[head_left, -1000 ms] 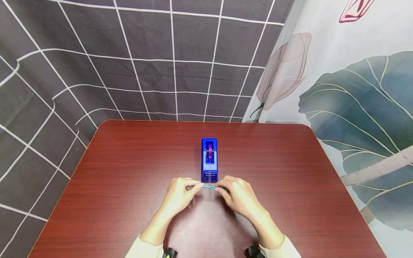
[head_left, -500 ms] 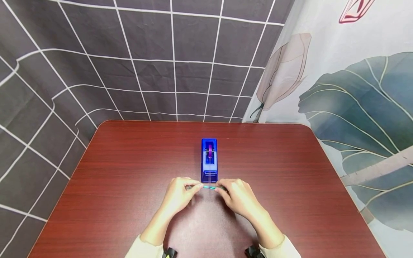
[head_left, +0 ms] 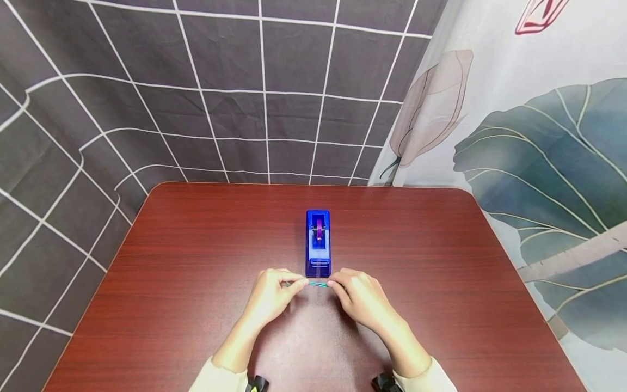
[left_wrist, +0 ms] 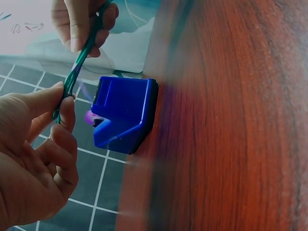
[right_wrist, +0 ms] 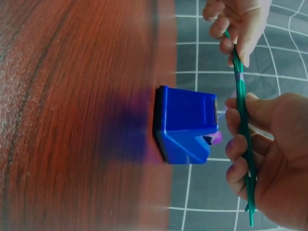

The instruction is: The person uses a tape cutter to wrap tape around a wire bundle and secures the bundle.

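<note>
One green bundle (right_wrist: 241,91) — left hand (head_left: 273,294), right hand (head_left: 361,296): each grip pinching it (tape dispenser (head_left: 319,255) beyond).

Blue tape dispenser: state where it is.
In the head view, the blue tape dispenser is on the table, below picture centre, just beyond the green strands between left hand and right hand.

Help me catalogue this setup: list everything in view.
Tape dispenser: 1, blue, on table
Tape roll: 1, purple, in dispenser
Tape strip: 1, translucent, between dispenser and bundle
Bundle of thin strands: 1, green, in both hands
Table: 1, reddish-brown, under dispenser
Grid curtain: 1, grey and white, behind table
Leaf-print curtain: 1, white and teal, right
Wrist devices: 2, black, wrists
Sleeves: 2, cream, forearms
Left hand, right hand: 2, bare, holding bundle
</note>
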`<state>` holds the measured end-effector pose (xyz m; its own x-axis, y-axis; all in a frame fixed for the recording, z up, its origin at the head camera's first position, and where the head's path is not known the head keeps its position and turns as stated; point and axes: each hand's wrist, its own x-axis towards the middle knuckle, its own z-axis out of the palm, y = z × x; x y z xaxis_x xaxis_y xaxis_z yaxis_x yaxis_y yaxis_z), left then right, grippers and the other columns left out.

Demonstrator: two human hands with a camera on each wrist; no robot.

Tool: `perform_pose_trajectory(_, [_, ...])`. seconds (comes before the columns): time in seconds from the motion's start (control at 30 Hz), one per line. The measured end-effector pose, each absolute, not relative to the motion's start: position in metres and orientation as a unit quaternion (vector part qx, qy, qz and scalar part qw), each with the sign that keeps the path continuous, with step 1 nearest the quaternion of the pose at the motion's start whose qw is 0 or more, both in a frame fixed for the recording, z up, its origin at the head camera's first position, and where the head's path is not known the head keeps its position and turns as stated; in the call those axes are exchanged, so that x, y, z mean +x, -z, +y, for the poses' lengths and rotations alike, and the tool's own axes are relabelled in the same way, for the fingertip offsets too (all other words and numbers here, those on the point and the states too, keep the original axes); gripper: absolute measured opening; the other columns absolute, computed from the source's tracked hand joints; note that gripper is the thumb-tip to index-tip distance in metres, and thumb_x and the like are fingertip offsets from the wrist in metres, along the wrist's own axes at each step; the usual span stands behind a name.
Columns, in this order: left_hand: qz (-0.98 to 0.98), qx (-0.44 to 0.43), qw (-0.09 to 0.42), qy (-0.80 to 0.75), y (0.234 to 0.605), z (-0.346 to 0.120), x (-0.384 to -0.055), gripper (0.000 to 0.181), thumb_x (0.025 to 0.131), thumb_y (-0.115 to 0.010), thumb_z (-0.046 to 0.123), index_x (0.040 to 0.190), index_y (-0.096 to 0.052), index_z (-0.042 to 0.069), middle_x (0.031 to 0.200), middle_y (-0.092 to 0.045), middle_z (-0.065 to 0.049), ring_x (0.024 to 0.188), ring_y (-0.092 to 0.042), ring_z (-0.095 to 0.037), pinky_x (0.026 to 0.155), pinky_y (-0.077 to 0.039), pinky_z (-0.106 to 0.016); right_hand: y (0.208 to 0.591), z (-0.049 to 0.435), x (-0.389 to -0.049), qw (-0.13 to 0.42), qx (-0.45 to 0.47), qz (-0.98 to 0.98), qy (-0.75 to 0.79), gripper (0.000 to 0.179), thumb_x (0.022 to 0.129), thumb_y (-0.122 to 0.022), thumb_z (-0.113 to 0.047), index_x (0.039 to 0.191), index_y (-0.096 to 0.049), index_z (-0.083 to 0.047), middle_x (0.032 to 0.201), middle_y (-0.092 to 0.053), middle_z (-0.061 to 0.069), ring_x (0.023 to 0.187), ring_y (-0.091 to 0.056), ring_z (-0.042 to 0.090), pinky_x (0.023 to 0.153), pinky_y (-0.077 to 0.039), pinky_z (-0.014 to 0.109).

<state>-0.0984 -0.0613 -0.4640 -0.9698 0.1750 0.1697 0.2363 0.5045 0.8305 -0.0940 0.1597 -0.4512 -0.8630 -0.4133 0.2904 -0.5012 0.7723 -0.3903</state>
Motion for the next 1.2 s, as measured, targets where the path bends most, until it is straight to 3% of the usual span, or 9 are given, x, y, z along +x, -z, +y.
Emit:
perform_pose_trajectory(0.27, [-0.861,-0.114,0.027,0.496,0.4642,-0.0618,-0.0980,0.006,0.086,-0.081,0.017,0.090,-0.083,0.013,0.081,-0.074,0.002,0.045,-0.050,0.002,0.055,-0.045,-0.023,0.4506,0.1596,-0.0939,0.099,0.237,-0.937,-0.237,0.005,0.092,-0.075,-0.015,0.087,-0.074,-0.017,0.076,-0.060,-0.013,0.064,-0.052,0.002,0.056,-0.048,0.031])
perform_pose_trajectory(0.37, [-0.859,-0.112,0.020,0.499,0.4635,-0.0618,-0.0975,0.007,0.086,-0.081,0.018,0.090,-0.082,0.013,0.071,-0.071,0.001,0.041,-0.052,-0.002,0.055,-0.046,-0.023,0.4508,0.1594,-0.0941,0.103,0.237,-0.936,-0.237,0.005,0.091,-0.075,-0.015,0.087,-0.074,-0.017,0.077,-0.061,-0.013,0.065,-0.053,0.002,0.057,-0.048,0.031])
perform_pose_trajectory(0.5, [-0.871,-0.111,0.020,0.479,0.4633,-0.0612,-0.0978,0.006,0.087,-0.080,0.018,0.090,-0.080,0.013,0.072,-0.071,0.003,0.049,-0.056,-0.002,0.059,-0.047,-0.024,0.4514,0.1590,-0.0943,0.110,0.241,-0.935,-0.234,0.005,0.091,-0.075,-0.015,0.087,-0.074,-0.017,0.079,-0.062,-0.012,0.066,-0.055,0.003,0.058,-0.050,0.032])
perform_pose_trajectory(0.6, [-0.884,-0.114,0.026,0.453,0.4623,-0.0605,-0.0976,0.004,0.088,-0.079,0.017,0.090,-0.080,0.014,0.083,-0.072,0.008,0.059,-0.053,0.001,0.060,-0.045,-0.024,0.4517,0.1585,-0.0945,0.116,0.247,-0.933,-0.234,0.004,0.091,-0.075,-0.015,0.088,-0.075,-0.017,0.080,-0.063,-0.011,0.067,-0.057,0.004,0.059,-0.051,0.033])
perform_pose_trajectory(0.87, [-0.895,-0.124,0.019,0.428,0.4605,-0.0607,-0.0968,0.004,0.089,-0.077,0.016,0.091,-0.081,0.015,0.075,-0.061,0.016,0.068,-0.049,-0.004,0.062,-0.041,-0.026,0.4525,0.1576,-0.0945,0.122,0.251,-0.930,-0.239,0.002,0.091,-0.076,-0.014,0.089,-0.075,-0.015,0.081,-0.063,-0.009,0.068,-0.059,0.007,0.060,-0.052,0.034])
perform_pose_trajectory(1.2, [-0.888,-0.121,0.032,0.442,0.4637,-0.0609,-0.0977,0.005,0.088,-0.078,0.016,0.091,-0.080,0.019,0.084,-0.069,0.015,0.076,-0.057,-0.007,0.069,-0.047,-0.028,0.4526,0.1574,-0.0955,0.126,0.250,-0.927,-0.250,0.005,0.088,-0.078,-0.010,0.090,-0.075,-0.014,0.082,-0.063,-0.009,0.069,-0.060,0.007,0.061,-0.052,0.033])
